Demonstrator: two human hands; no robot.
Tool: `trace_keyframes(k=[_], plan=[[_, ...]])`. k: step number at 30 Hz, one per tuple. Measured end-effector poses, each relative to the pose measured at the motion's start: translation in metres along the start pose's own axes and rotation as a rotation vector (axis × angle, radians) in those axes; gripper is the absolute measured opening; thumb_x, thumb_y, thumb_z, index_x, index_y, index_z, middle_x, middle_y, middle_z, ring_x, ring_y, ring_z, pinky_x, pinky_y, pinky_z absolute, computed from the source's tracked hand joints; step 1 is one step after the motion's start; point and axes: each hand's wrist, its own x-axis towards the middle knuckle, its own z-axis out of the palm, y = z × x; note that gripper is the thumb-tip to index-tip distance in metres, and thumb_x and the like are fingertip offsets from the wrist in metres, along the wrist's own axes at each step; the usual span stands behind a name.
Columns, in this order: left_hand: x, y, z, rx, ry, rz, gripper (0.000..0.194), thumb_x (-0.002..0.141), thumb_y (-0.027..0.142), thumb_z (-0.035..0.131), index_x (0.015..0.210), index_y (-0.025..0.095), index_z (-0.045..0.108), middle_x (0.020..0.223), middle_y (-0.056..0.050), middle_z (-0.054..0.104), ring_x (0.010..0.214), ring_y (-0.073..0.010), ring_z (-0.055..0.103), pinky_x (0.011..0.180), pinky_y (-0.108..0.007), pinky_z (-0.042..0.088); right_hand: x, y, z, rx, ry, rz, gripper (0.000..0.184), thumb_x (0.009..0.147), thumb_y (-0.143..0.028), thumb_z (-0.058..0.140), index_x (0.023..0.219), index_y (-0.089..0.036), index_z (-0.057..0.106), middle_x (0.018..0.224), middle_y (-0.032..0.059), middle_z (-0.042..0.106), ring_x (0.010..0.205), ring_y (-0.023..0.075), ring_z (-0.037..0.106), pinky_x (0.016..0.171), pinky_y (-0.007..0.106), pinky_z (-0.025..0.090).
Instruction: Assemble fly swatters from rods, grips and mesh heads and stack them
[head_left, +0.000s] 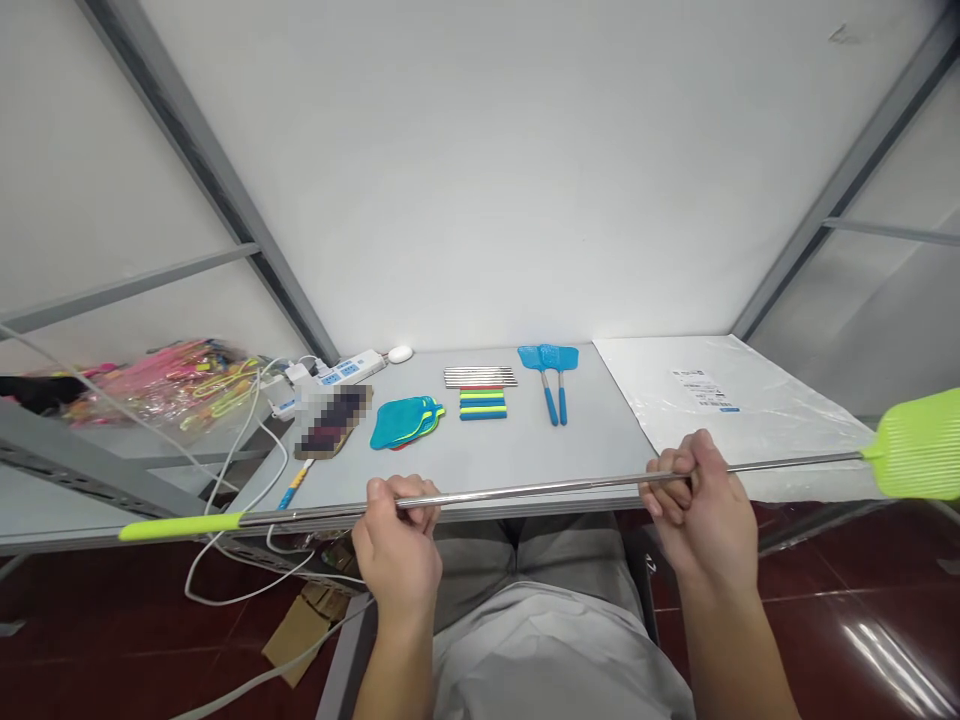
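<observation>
Flyswatter [540,489] runs crosswise through left fingers [415,487] and right fingers [670,462], both curled around it.

Left hand [399,545]: fist closed in a grip, thumb on the near side
Left forearm [396,660]: rising nearly upright from the bottom edge, wrist almost straight
Right hand [709,505]: fingers curled in a grip, thumb uppermost
Right forearm [739,650]: slanting up and leftward
Spacing: hands well apart, right slightly higher
Thighs [474,555]: side by side between the forearms
</observation>
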Motion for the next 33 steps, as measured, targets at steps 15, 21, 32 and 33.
trace_keyframes(k=[15, 21, 32, 33], plan=[[0.036, -0.009, -0.023, -0.033, 0.023, -0.028, 0.042, 0.094, 0.046, 0.049, 0.063, 0.018, 0.044, 0.051, 0.007, 0.034, 0.043, -0.0071, 0.030, 0.042, -0.021, 0.026, 0.046, 0.006, -0.034, 0.170, 0.109, -0.160, 0.032, 0.088, -0.034, 0.062, 0.068, -0.021, 0.041, 0.047, -0.0113, 0.027, 0.040, 0.0069, 0.019, 0.039, 0.019, 0.029], [0.016, -0.033, -0.010, -0.010, -0.060, -0.084, 0.040, 0.095, 0.047, 0.047, 0.067, 0.019, 0.046, 0.053, 0.006, 0.035, 0.046, -0.0078, 0.031, 0.044, -0.021, 0.026, 0.028, 0.038, -0.008, 0.166, 0.022, -0.047, 0.037, 0.091, -0.048, 0.056, 0.069, -0.021, 0.044, 0.053, -0.0095, 0.028, 0.043, 0.0067, 0.024, 0.043, 0.020, 0.032], [-0.036, -0.073, 0.010, 0.301, -0.510, -0.300, 0.051, 0.093, 0.060, 0.042, 0.068, 0.017, 0.054, 0.051, 0.003, 0.044, 0.050, -0.0100, 0.039, 0.050, -0.023, 0.031, -0.015, 0.086, 0.026, 0.046, -0.163, 0.186, 0.039, 0.090, -0.054, 0.054, 0.072, -0.020, 0.055, 0.047, -0.0102, 0.028, 0.041, 0.0065, 0.027, 0.043, 0.021, 0.031], [-0.031, -0.070, 0.007, 0.272, -0.446, -0.268, 0.050, 0.092, 0.060, 0.044, 0.068, 0.017, 0.055, 0.052, 0.004, 0.043, 0.050, -0.0095, 0.037, 0.050, -0.023, 0.030, -0.011, 0.083, 0.023, 0.028, -0.152, 0.168, 0.038, 0.089, -0.054, 0.056, 0.072, -0.020, 0.055, 0.047, -0.0102, 0.028, 0.041, 0.0064, 0.027, 0.044, 0.020, 0.032]])
